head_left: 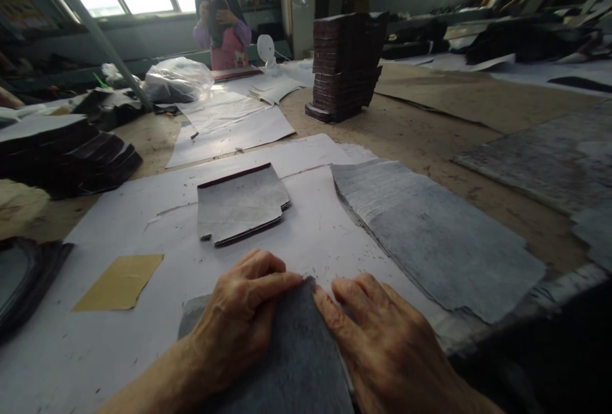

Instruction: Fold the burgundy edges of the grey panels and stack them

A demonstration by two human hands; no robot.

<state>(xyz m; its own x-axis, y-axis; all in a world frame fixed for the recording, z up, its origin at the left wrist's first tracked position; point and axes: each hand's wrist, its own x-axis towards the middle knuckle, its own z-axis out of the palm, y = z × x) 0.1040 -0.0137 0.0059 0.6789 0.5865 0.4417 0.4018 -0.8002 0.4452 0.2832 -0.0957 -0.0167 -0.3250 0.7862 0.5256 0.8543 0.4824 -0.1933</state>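
A grey-backed piece of sheet material [306,356] lies at the bottom middle, in front of me. My left hand [243,312] is closed on its far edge, the index finger stretched to the far corner and the other fingers curled. My right hand [382,337] grips the right edge near that same corner, its fingers bent and close together. The fingertips of the two hands almost meet there. Just beyond my left hand sits a small stack of notched grey pieces [241,203] with dark folded edges. On the right is a fanned stack of larger grey sheets [430,229].
White paper [157,222] covers the near table, with a tan card [119,282] at left. Dark stacks stand at the left [67,155] and as a tall pile [347,66] at the back. A person [227,25] stands across the table beyond a plastic bag [179,79].
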